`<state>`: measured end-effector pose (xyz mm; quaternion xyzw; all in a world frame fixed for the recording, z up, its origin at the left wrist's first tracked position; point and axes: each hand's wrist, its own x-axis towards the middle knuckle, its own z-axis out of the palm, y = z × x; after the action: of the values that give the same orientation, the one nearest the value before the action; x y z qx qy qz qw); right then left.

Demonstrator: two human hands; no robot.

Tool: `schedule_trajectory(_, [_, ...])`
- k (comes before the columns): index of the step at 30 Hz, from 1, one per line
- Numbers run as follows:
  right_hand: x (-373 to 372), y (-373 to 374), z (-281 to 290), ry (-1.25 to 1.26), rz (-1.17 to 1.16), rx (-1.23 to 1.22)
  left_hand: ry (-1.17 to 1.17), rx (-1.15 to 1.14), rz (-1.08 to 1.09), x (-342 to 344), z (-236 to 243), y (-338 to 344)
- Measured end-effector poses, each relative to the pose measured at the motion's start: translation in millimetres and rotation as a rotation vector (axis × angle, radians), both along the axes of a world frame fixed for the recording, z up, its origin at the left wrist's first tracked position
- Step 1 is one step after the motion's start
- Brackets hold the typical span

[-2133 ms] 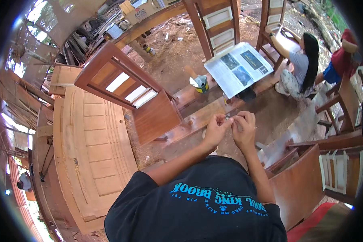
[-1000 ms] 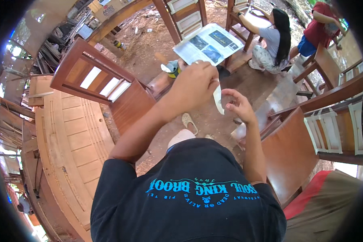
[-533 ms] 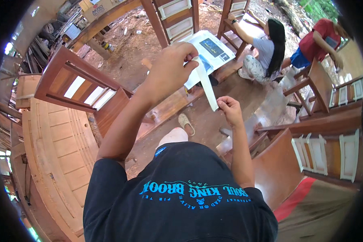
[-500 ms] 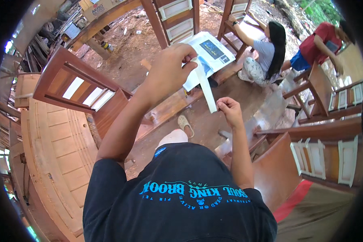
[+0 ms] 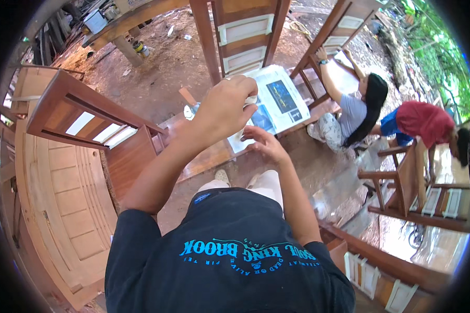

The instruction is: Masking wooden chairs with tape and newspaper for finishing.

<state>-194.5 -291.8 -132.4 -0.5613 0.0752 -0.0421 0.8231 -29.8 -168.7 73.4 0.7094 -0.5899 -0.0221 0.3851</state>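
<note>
My left hand point(image 5: 225, 107) is raised in front of me, its fingers closed on white tape point(image 5: 251, 99), of which only a small part shows. Just below it, my right hand point(image 5: 266, 144) has curled fingers at the lower end of the pale tape strip, partly hidden between the hands. Behind them an open newspaper page point(image 5: 287, 122) lies on a wooden chair's seat. That chair's tall back point(image 5: 245, 39) carries panels edged with white tape.
Another wooden chair point(image 5: 102, 117) stands at left beside a carved door panel point(image 5: 70, 208). A person in grey point(image 5: 344, 112) crouches by a chair at right; another in red point(image 5: 425, 122) bends over one. A taped chair back point(image 5: 376, 276) lies low at right.
My right hand has moved up and left, close beneath my left hand. The tape strip, stretched long between them before, is now mostly hidden. My view has shifted, and the person in red bends lower.
</note>
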Motion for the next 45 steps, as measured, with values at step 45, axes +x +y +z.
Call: schedule_trajectory(45, [288,-457,-5,-0.161,-0.384,-1.096,0.347,-0.616,0.949,215,-216,-258])
